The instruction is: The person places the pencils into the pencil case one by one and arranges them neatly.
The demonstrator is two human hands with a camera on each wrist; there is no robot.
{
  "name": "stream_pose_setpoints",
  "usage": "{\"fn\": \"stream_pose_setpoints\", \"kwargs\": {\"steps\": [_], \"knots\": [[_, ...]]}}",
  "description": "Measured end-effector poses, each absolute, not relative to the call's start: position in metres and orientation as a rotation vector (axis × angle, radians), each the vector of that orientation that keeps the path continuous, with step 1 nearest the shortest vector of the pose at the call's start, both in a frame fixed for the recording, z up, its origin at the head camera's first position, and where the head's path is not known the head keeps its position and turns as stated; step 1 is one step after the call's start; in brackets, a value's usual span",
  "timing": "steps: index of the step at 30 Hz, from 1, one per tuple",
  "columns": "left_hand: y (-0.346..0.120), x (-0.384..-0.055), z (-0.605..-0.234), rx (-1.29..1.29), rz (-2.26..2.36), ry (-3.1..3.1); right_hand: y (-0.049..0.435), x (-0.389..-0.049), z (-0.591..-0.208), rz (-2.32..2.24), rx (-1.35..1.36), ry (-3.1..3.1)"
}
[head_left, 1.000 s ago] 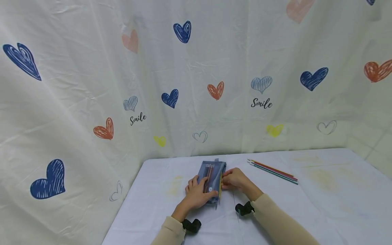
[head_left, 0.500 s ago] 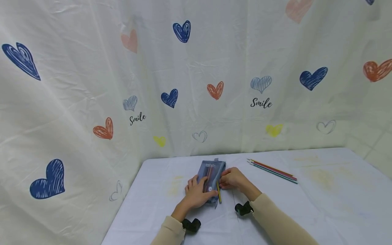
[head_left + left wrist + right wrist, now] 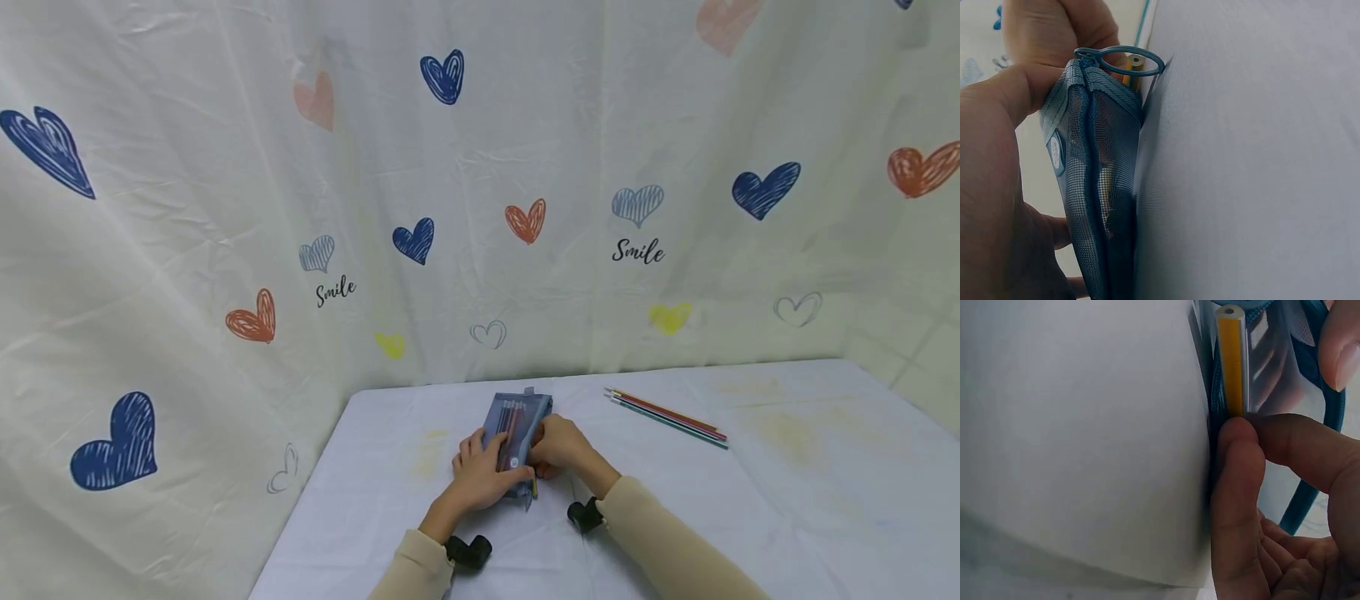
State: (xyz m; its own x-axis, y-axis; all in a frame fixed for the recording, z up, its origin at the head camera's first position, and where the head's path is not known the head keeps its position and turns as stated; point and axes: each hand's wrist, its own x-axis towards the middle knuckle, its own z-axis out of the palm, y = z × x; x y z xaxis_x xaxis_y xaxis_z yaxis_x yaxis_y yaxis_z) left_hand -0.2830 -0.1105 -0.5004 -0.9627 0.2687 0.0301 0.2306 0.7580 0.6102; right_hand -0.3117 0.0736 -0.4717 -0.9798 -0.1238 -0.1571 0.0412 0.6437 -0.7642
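Note:
A blue pencil case [image 3: 525, 407] with a see-through upper face and mesh sides lies on the table, pencils visible inside. My left hand [image 3: 480, 482] rests across its near part, fingers spread over the face and left edge, thumb by the near right corner. Against the case's right side, my right hand [image 3: 558, 443] pinches a yellow pencil [image 3: 1233, 362] between thumb and finger. The pencil's flat end points toward me; its other end is hidden behind the hand. In the left wrist view, a blue zipper pull [image 3: 1114, 49] sticks out beside the pencil end.
Several coloured pencils [image 3: 667, 418] lie together on the white tablecloth [image 3: 780, 500], right of the case. Behind the table hangs a white curtain [image 3: 570, 300] printed with hearts. Black wrist cameras [image 3: 469, 553] hang from both wrists.
My right hand has shifted left and slightly toward me, against the case. It now covers most of the yellow pencil, which showed more along the case's side before. The left hand stays put.

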Motion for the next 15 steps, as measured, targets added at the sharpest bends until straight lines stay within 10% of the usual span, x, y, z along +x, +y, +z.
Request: {"fn": "stream_pose_setpoints", "kwargs": {"steps": [15], "knots": [[-0.1111, -0.2820, -0.5004, 0.425, 1.007, 2.894, 0.0651, -0.3145, -0.4707, -1.020, -0.080, 2.834]]}}
